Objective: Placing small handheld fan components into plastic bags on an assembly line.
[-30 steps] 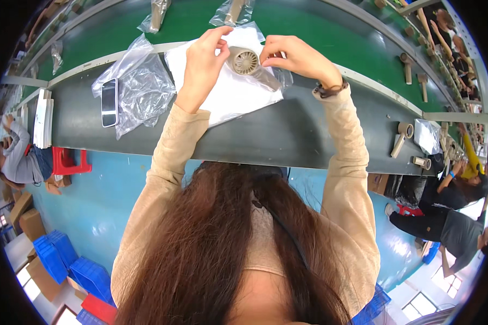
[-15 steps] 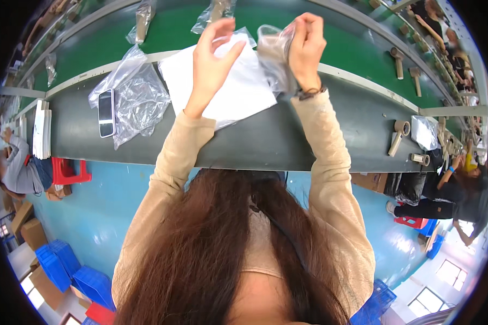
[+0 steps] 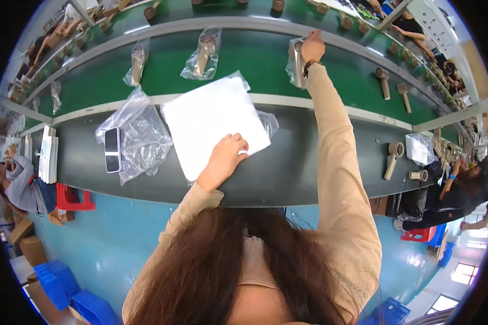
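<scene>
My right hand (image 3: 312, 47) reaches far out over the green belt, closed on the top of a tan hair dryer in a clear plastic bag (image 3: 297, 64). The bagged hair dryer stands lengthwise on the belt, its handle toward me. My left hand (image 3: 225, 157) rests on white sheets (image 3: 211, 116) lying on the dark worktop. Its fingers are loosely bent, thumb apart, with nothing seen in them. Clear plastic (image 3: 267, 123) sticks out from under the sheets' right edge.
Two bagged hair dryers, one in the middle (image 3: 205, 57) and one further left (image 3: 137, 65), lie on the belt. A phone (image 3: 112, 150) sits on crumpled clear bags (image 3: 146, 143). Unbagged hair dryers (image 3: 394, 160) lie at right. Other people work at both sides.
My right hand has carried the bagged hair dryer forward from above the worktop edge onto the green belt. My left hand has come down and back onto the white sheets. The view has shifted.
</scene>
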